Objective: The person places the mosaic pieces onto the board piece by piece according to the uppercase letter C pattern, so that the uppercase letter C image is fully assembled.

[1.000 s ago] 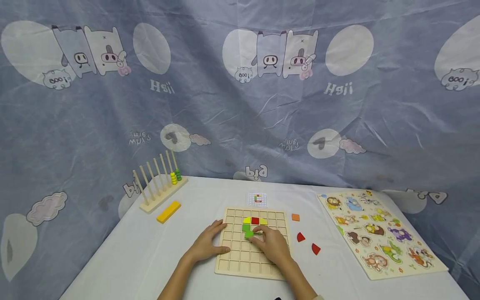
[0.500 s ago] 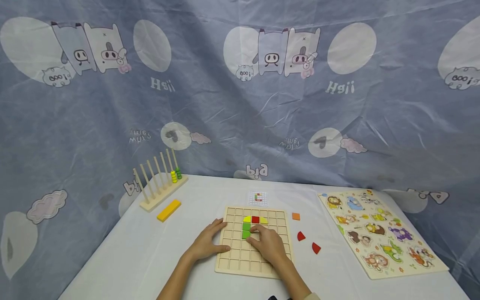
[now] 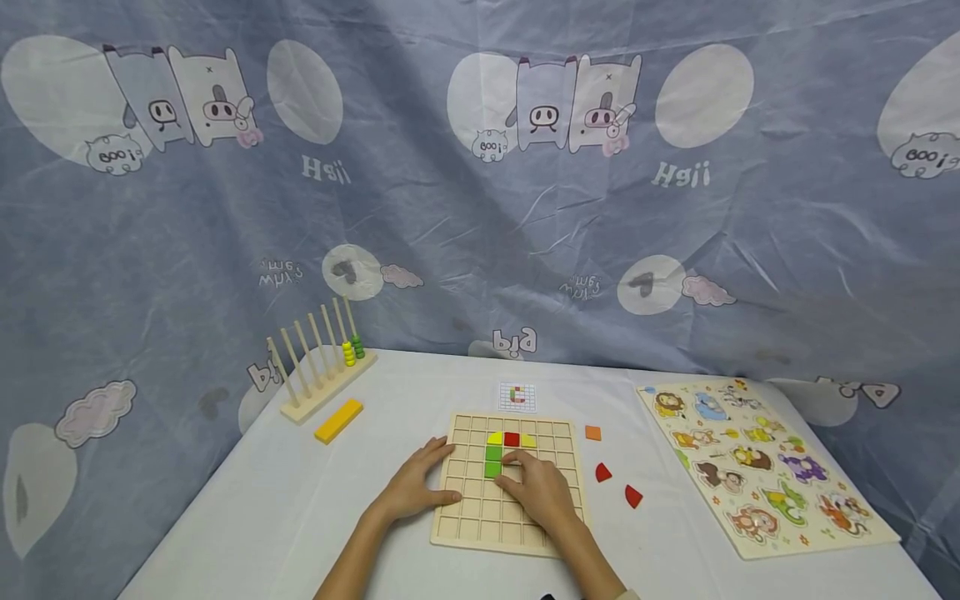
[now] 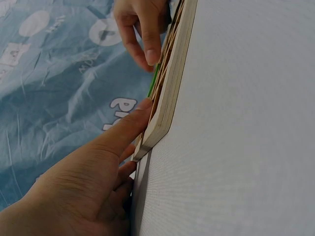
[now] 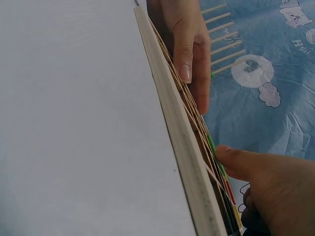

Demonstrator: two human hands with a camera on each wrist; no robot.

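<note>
A wooden grid board [image 3: 510,533] lies on the white table in the head view. Two green square tiles [image 3: 492,469] sit one below the other in its cells, under a row of a yellow rounded tile [image 3: 495,438], a red square tile [image 3: 512,439] and another yellow tile [image 3: 528,441]. My right hand [image 3: 543,492] is over the board, thumb and index fingertips at the right side of the lower green tile. My left hand [image 3: 412,483] rests along the board's left edge, its thumb on the edge and its fingers stretched forward.
A pattern card [image 3: 517,397] lies behind the board. To its right are an orange square [image 3: 593,433] and two red quarter-round pieces [image 3: 603,472]. An animal puzzle board [image 3: 757,467] is far right; a peg stand [image 3: 330,387] and a yellow-orange bar [image 3: 338,421] are left.
The lower green tile, tilted in the right fingers a second ago, now lies flat in the cell below the first green tile. The left hand has stayed in place.
</note>
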